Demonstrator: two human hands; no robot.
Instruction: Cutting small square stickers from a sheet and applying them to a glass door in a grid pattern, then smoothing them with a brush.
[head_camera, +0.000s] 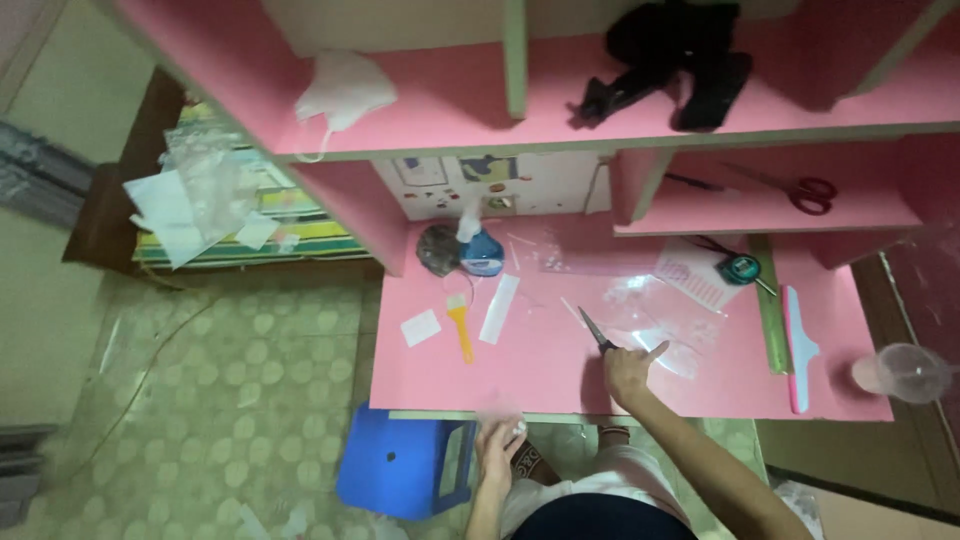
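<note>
- Left hand — below the counter edge, grip closed on a small pale item, blurred; it could slip to the floor.
- Right hand — grip clamped on a dark blade lying on the counter, forefinger extended.
- Clear plastic sheet — just beside the blade; the edge might nick it, or the finger.

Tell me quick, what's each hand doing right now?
Left hand: blurred at the desk's front edge; grip cannot be told.
Right hand: closed on a dark pointed tool, forefinger extended.
</note>
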